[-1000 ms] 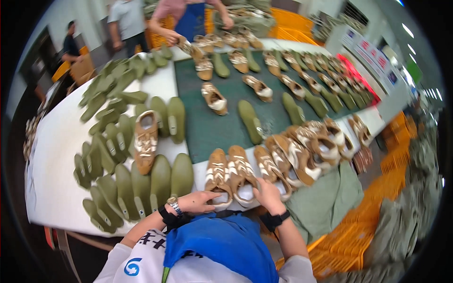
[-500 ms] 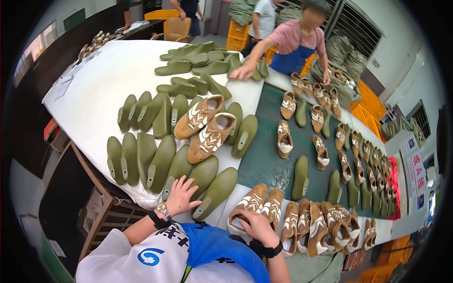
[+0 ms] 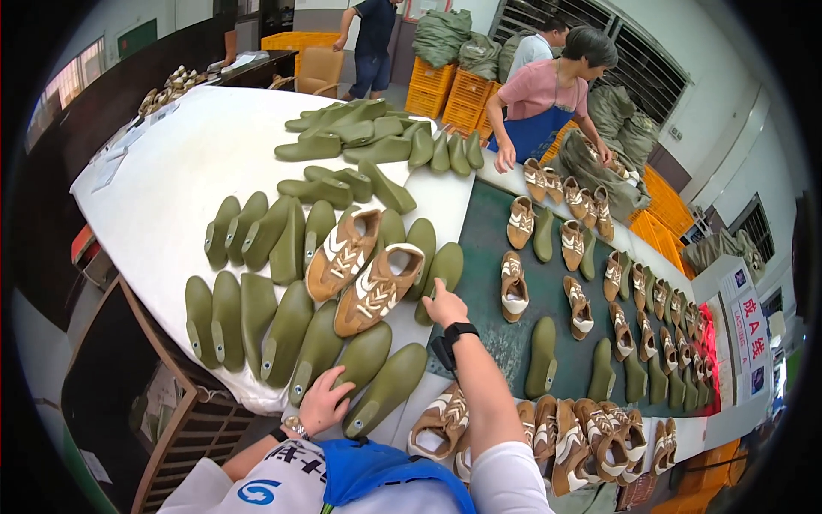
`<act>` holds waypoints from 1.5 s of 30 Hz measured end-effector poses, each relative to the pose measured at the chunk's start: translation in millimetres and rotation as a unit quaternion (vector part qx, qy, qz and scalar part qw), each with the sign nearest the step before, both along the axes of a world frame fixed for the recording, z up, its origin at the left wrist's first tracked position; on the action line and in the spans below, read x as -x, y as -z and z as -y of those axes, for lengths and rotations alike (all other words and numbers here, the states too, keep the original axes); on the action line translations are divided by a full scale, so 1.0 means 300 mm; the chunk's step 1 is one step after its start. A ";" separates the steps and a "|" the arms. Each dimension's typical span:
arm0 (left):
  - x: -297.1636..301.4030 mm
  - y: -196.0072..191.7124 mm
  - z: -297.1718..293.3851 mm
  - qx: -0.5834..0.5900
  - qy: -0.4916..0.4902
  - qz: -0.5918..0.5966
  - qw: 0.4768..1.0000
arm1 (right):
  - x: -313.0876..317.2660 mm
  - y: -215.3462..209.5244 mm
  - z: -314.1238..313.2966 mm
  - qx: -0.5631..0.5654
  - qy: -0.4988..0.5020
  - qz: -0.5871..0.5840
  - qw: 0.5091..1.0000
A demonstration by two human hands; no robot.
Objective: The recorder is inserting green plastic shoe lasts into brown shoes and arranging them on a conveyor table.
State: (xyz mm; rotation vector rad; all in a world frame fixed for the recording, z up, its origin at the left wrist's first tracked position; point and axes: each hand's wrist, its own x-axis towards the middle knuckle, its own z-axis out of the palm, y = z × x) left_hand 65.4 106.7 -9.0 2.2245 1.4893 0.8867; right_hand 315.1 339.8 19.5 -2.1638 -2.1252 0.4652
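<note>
Green shoe lasts lie in rows on the white table. My left hand (image 3: 322, 404) is curled over the near end of one green shoe last (image 3: 363, 353) in the front row; its fingertips are partly hidden between lasts. Another last (image 3: 387, 390) lies just right of it. My right hand (image 3: 444, 305) is stretched forward, its fingers closed on the near end of a green last (image 3: 445, 264) at the right of the second row. Two brown-and-white sneakers (image 3: 377, 289) lie on top of the lasts, just left of my right hand. Below my right forearm stands another sneaker (image 3: 441, 421).
A dark green mat (image 3: 479, 343) carries sneakers and lasts in rows. More sneakers (image 3: 591, 437) line the near edge. A co-worker in a blue apron (image 3: 539, 133) stands across the table; two other people are behind. Orange crates (image 3: 428, 86) and sacks stand at the back.
My right hand has left the sneakers at the near edge and reached forward to the green last. My left hand's spread fingers have curled in. The co-worker's arm has drawn back from the far lasts.
</note>
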 end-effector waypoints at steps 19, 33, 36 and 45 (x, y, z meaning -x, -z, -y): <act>-0.003 -0.001 -0.014 0.005 -0.004 -0.015 1.000 | -0.211 0.258 0.152 -0.022 0.025 -0.006 0.999; -0.013 0.010 -0.003 0.003 0.000 -0.021 1.000 | -0.305 0.237 0.205 0.056 0.015 0.018 0.998; -0.019 0.016 -0.010 -0.004 0.006 -0.023 1.000 | -0.326 0.223 0.239 0.048 0.004 0.009 0.999; -0.004 0.020 -0.062 0.045 0.005 0.021 0.999 | -0.135 0.041 0.495 0.016 -0.203 -0.087 0.975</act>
